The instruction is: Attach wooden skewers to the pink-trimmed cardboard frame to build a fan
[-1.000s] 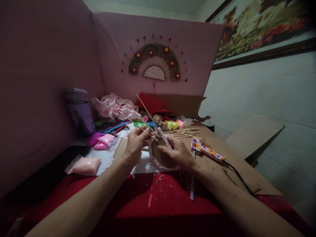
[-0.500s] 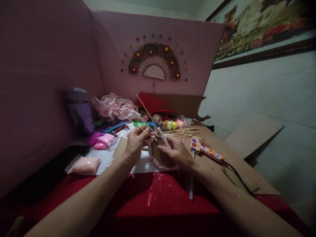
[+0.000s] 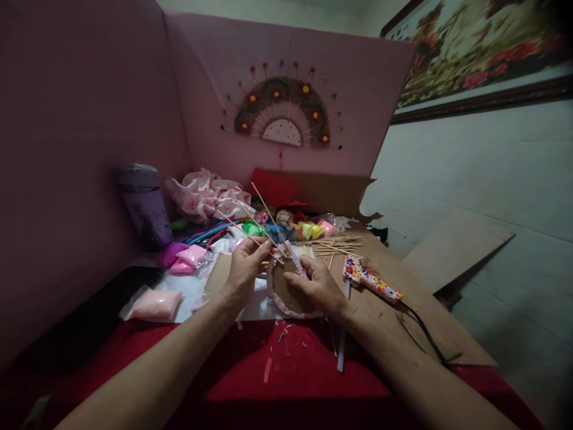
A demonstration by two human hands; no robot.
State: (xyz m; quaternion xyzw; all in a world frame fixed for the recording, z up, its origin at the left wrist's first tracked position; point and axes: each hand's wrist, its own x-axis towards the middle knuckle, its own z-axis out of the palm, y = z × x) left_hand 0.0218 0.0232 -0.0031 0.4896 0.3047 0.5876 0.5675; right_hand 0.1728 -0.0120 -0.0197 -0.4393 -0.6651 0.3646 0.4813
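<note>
My left hand (image 3: 244,270) pinches several thin wooden skewers (image 3: 250,218) that fan up and away to the left. Their lower ends meet the top edge of a brown cardboard semicircle (image 3: 286,289) trimmed with pale patterned ribbon. My right hand (image 3: 319,285) grips that cardboard piece from the right, fingers curled over its front. Both hands work close together above the red cloth (image 3: 295,364) and a white sheet (image 3: 259,306).
A hot glue gun (image 3: 369,279) covered in coloured spots lies right of my hand, its black cord trailing off. Loose skewers (image 3: 333,243), clay packets (image 3: 192,255), a purple tumbler (image 3: 145,206), pink fabric (image 3: 203,194) and a finished fan (image 3: 282,113) on the pink backboard surround the area.
The view has tipped slightly, so everything sits a little lower. My hands keep the same hold on the skewers and the cardboard piece.
</note>
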